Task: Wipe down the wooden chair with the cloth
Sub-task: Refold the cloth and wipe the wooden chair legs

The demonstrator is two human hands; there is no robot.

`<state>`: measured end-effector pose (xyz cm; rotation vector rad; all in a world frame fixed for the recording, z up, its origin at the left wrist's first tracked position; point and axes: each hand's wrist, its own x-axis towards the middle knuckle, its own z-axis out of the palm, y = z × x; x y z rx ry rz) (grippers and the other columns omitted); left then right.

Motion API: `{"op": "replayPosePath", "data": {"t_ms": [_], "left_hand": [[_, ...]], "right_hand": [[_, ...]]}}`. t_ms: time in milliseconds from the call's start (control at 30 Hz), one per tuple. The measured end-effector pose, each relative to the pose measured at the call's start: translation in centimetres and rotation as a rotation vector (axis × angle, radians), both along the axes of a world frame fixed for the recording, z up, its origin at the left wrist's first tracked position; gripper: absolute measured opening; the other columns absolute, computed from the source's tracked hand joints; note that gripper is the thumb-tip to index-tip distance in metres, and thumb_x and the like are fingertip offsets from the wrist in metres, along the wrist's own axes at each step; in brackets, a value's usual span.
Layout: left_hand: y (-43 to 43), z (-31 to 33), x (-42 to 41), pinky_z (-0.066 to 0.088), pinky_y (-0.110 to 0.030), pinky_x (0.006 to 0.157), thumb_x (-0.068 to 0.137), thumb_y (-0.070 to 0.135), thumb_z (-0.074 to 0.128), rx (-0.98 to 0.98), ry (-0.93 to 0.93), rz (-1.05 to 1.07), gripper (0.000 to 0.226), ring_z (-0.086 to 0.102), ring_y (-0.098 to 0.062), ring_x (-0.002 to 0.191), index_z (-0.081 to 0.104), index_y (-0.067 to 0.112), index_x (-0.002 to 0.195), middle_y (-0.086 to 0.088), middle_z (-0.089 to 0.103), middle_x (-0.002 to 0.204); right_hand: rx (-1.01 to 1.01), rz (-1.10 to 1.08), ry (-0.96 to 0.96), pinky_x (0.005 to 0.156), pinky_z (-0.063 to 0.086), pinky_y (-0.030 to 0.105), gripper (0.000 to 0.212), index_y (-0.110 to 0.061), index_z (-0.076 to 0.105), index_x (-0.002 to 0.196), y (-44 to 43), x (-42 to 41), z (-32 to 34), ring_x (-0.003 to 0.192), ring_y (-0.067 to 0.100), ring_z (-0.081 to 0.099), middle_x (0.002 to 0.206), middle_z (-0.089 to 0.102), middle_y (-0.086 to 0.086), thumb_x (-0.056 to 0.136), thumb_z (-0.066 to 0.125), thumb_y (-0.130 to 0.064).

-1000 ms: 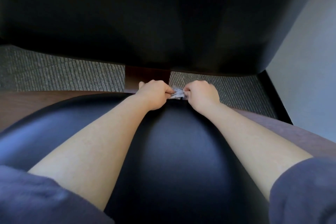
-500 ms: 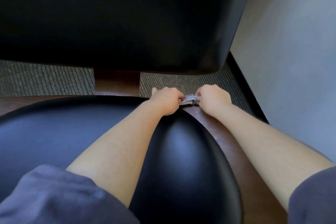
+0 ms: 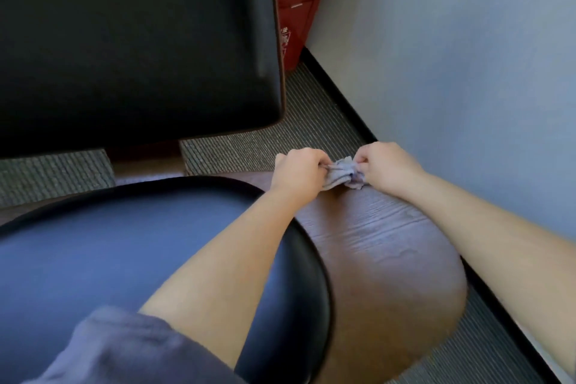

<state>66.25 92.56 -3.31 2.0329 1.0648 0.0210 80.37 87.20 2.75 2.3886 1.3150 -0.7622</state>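
Pinching the cloth (image 3: pixel 342 174) (bunched), left hand (image 3: pixel 298 171) and right hand (image 3: pixel 390 166) curl.

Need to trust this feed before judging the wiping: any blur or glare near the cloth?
Head view: cloth, left hand and right hand fairly sharp; bluish sheen on the black cushion; sleeve at lower left soft; wide-angle bending at the edges.
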Motion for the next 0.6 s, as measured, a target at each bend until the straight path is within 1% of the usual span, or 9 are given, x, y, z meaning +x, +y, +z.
{"op": "replayPosePath", "data": {"t_ms": [67, 167, 233, 300, 367, 433, 467, 533, 600], "left_hand": [[-1.0, 2.1, -1.4, 0.044, -0.029, 0.089, 0.091, 0.02, 0.058, -0.132, -0.099, 0.113, 0.017, 0.062, -0.018, 0.096, 0.072, 0.027, 0.098, 0.006, 0.068, 0.089], [-2.6, 5.2, -4.7, 0.047, -0.021, 0.086, 0.087, 0.018, 0.067, -0.305, -0.28, 0.224, 0.013, 0.064, -0.006, 0.091, 0.069, 0.027, 0.096, 0.01, 0.069, 0.091], [-4.0, 7.6, -7.3, 0.043, -0.009, 0.087, 0.081, 0.021, 0.077, -0.383, -0.343, 0.136, 0.032, 0.061, 0.003, 0.097, 0.064, 0.027, 0.109, 0.014, 0.068, 0.103], [-5.6, 9.7, -9.4, 0.036, -0.001, 0.086, 0.076, 0.021, 0.083, -0.34, -0.303, -0.019, 0.054, 0.056, 0.007, 0.106, 0.057, 0.025, 0.123, 0.016, 0.065, 0.113], [-7.2, 11.6, -10.8, 0.041, -0.007, 0.087, 0.08, 0.017, 0.078, -0.237, -0.283, -0.028, 0.041, 0.06, 0.001, 0.103, 0.061, 0.025, 0.116, 0.016, 0.067, 0.108], [-8.6, 14.2, -11.4, 0.047, -0.017, 0.078, 0.086, 0.012, 0.071, -0.229, -0.316, 0.067, 0.017, 0.064, 0.0, 0.087, 0.065, 0.026, 0.094, 0.016, 0.069, 0.091], [-9.2, 15.4, -11.6, 0.049, -0.022, 0.075, 0.087, 0.011, 0.069, -0.239, -0.317, 0.087, 0.017, 0.065, -0.002, 0.081, 0.065, 0.027, 0.086, 0.013, 0.07, 0.085], [-10.0, 17.1, -11.9, 0.053, -0.036, 0.078, 0.085, 0.01, 0.07, -0.261, -0.307, 0.075, 0.019, 0.068, -0.013, 0.079, 0.065, 0.028, 0.081, 0.006, 0.072, 0.081], [-10.8, 18.7, -12.0, 0.056, -0.045, 0.082, 0.081, 0.01, 0.068, -0.301, -0.313, 0.053, 0.016, 0.069, -0.019, 0.077, 0.067, 0.026, 0.08, 0.0, 0.073, 0.08]], "right_hand": [[0.106, -0.016, 0.112, 0.074, 0.048, 0.034, 0.008, -0.022, 0.065, 0.082, -1.7, 0.1, 1.7, 0.092, 0.026, 0.061, 0.093, 0.068, 0.003, 0.09, 0.061, -0.021], [0.206, -0.035, 0.246, 0.062, 0.039, 0.026, 0.015, -0.024, 0.061, 0.076, -4.4, -1.1, 3.9, 0.075, 0.014, 0.055, 0.074, 0.059, -0.01, 0.09, 0.061, -0.019], [0.254, -0.064, 0.323, 0.056, 0.035, 0.018, 0.021, -0.026, 0.059, 0.072, -6.3, -2.2, 5.7, 0.066, 0.008, 0.049, 0.068, 0.056, -0.013, 0.092, 0.06, -0.016], [0.288, -0.118, 0.405, 0.058, 0.036, 0.023, 0.028, -0.028, 0.059, 0.067, -8.4, -3.0, 7.7, 0.06, 0.005, 0.046, 0.065, 0.057, -0.011, 0.092, 0.06, -0.016], [0.276, -0.176, 0.498, 0.062, 0.037, 0.026, 0.027, -0.026, 0.063, 0.069, -10.5, -3.9, 10.0, 0.056, 0.003, 0.046, 0.065, 0.059, -0.009, 0.092, 0.058, -0.014], [0.243, -0.197, 0.597, 0.066, 0.039, 0.023, 0.023, -0.021, 0.068, 0.077, -12.8, -4.9, 12.0, 0.056, -0.003, 0.05, 0.066, 0.062, -0.011, 0.092, 0.056, -0.008], [0.24, -0.204, 0.645, 0.07, 0.041, 0.021, 0.02, -0.017, 0.069, 0.083, -13.8, -5.3, 12.9, 0.059, -0.006, 0.052, 0.069, 0.064, -0.012, 0.092, 0.055, -0.006], [0.295, -0.279, 0.767, 0.076, 0.044, 0.017, 0.015, -0.016, 0.068, 0.099, -15.5, -5.8, 14.4, 0.073, -0.006, 0.058, 0.087, 0.068, -0.008, 0.094, 0.056, -0.01], [0.375, -0.372, 0.9, 0.089, 0.045, 0.016, 0.022, -0.023, 0.063, 0.115, -17.0, -5.9, 15.3, 0.1, -0.004, 0.06, 0.114, 0.067, -0.006, 0.094, 0.059, -0.031]]}}
